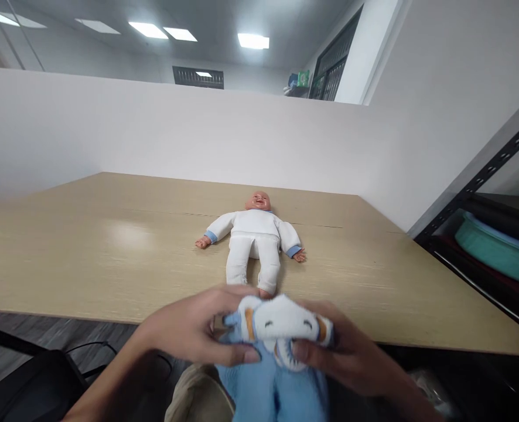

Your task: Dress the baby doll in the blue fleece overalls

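Between my two hands hangs a piece of blue doll clothing (259, 381) with a white animal face sewn on it. My left hand (198, 325) is closed on its left side, thumb lying across the front. On the other side my right hand (342, 346) grips the cloth, its thumb pressed on the white patch below the face. Just beyond, a baby doll (255, 225) lies on its back on the table, head away from me, arms spread. It wears a white top with blue cuffs and white trousers. My hands partly cover its feet.
The wooden table (110, 258) runs back to a white partition wall (198, 135). At the right stands a black metal shelf (470, 193) holding a teal basin (497, 249). A black chair part (40, 381) is at the lower left.
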The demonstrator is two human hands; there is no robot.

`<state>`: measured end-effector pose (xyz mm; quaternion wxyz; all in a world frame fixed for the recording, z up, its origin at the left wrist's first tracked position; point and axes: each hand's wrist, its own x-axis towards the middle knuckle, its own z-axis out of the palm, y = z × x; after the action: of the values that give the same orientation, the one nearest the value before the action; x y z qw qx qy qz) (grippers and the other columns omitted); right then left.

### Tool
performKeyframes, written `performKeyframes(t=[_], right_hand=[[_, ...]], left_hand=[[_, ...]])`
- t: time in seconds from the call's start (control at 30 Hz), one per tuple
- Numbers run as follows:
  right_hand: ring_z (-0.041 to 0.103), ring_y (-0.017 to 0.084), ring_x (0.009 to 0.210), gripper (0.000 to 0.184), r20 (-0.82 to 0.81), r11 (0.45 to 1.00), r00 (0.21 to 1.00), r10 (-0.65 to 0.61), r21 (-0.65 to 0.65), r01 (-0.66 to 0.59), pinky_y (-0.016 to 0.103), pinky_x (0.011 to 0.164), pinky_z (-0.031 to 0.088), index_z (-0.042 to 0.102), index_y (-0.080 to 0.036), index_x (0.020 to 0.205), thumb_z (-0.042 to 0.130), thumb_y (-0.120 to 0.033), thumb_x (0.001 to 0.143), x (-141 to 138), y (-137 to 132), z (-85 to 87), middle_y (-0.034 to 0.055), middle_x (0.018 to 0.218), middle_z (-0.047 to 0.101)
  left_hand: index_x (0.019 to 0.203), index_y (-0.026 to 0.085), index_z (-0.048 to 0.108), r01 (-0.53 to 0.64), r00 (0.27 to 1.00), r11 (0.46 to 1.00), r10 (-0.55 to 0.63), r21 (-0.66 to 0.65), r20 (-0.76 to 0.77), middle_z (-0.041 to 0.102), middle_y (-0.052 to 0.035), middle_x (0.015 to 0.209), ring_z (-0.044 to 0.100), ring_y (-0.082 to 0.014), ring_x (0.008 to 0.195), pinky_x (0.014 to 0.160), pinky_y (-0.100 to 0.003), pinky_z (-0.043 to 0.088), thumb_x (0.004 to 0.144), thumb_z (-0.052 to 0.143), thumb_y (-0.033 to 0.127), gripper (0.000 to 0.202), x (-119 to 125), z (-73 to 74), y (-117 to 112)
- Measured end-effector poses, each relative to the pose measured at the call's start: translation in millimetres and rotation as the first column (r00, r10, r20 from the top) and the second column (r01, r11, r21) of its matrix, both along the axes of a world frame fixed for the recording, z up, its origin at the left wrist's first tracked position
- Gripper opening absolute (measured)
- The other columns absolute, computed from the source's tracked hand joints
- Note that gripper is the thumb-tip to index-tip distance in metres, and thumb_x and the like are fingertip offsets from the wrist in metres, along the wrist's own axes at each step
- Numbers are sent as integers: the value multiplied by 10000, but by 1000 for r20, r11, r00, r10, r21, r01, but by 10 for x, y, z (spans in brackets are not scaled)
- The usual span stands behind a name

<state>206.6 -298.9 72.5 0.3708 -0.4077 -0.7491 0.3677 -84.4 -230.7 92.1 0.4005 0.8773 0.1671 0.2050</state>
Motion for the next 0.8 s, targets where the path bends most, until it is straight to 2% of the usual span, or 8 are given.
performKeyframes(t=[0.03,0.07,0.13,0.3,0.5,0.63,0.73,0.8], right_hand=[[733,278,1198,531,-11,996,999,50,-71,-51,368,1018,616,667,-250,1441,735,-486,970,12,134,164,91,1326,756],[714,274,1241,542,9,969,978,207,-138,-204,388,1064,596,647,-243,1468,736,-456,977,23,280,315,86,1373,733],[674,267,1315,611,103,898,900,424,-174,-403,392,1158,529,678,-237,1438,859,-401,878,42,591,565,61,1411,713],[680,241,1325,615,202,949,928,312,-17,-315,362,1138,537,749,-214,1318,930,-423,768,68,1282,835,16,1336,755],[781,204,1130,336,283,851,802,525,-184,-492,302,1057,597,837,-197,1102,878,-395,834,-17,1734,850,-11,1105,832],[755,243,1194,523,225,936,910,349,-120,-330,323,1068,600,797,-219,1251,903,-476,807,8,1930,689,25,1206,808],[720,284,1260,712,29,959,965,261,-122,-255,370,1047,610,704,-183,1387,867,-582,821,63,2081,510,77,1303,763],[720,289,1252,723,1,959,969,245,-144,-243,387,1058,597,687,-169,1399,840,-604,842,64,2152,436,89,1305,759]], left_hand=[[1175,212,737,1,998,1000,-3,26,67,719,-72,1245,696,-267,1118,999,-359,583,931,772,397,309,2,101,110],[1161,198,731,6,992,999,-12,50,125,716,-75,1196,693,-258,1088,971,-349,589,937,766,393,298,10,198,220],[1124,174,722,26,980,997,-41,76,194,711,-72,1083,685,-239,1020,928,-336,590,952,754,381,271,43,367,441],[1119,167,745,29,954,1000,-28,2,299,740,-89,1117,699,-247,1046,896,-330,601,927,795,458,352,227,589,966],[1194,185,733,45,954,988,2,-149,300,747,-47,1150,714,-225,1086,924,-292,593,955,773,441,352,434,708,1423],[1179,171,728,15,993,985,5,-171,120,757,-46,1070,733,-220,1033,845,-252,602,913,816,452,397,325,718,1688],[1177,167,724,58,994,982,-41,-177,102,767,-57,1040,736,-233,1051,905,-282,609,860,875,414,429,201,647,1866],[1241,171,704,116,987,974,-91,-194,135,768,-74,1109,732,-228,1071,929,-294,607,923,818,397,407,150,584,1971]])
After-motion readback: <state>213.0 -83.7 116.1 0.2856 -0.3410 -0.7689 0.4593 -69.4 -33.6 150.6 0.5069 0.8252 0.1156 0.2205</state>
